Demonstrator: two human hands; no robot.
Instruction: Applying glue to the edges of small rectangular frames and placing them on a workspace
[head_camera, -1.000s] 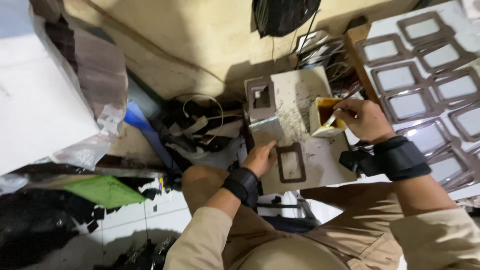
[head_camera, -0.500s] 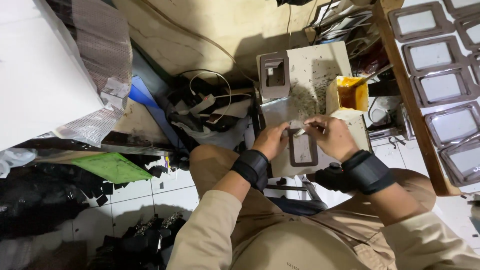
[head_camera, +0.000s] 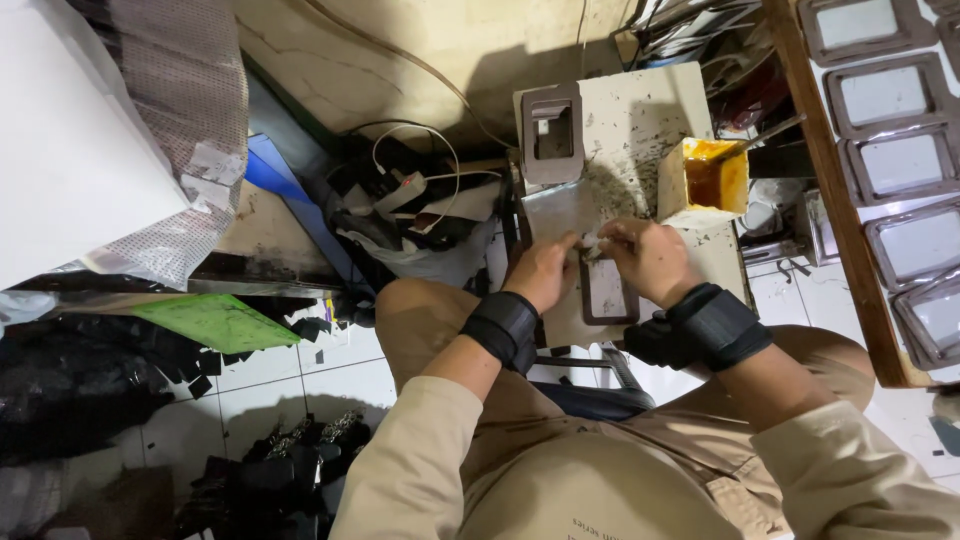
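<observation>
Both hands meet over a dark rectangular frame (head_camera: 607, 292) lying flat on the small speckled bench (head_camera: 640, 120), right in front of the knees. The left hand (head_camera: 545, 272) and right hand (head_camera: 645, 258) have their fingers pinched together on a little pale piece at the frame's top edge. An open box of yellow glue (head_camera: 708, 180) sits just beside the right hand, another grey frame (head_camera: 551, 133) further back, and rows of frames (head_camera: 890, 150) on the rack at right.

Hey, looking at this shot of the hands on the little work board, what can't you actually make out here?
Head view only:
- What the right hand pinches: too small, hidden by fingers.
- Lower part of the dark frame piece: covered by the right hand and wrist strap.
- Left hand fingertips: tucked under.
- Yellow tub contents: shadowed.
- Framed pieces on the rack: cut off by the right edge.
</observation>
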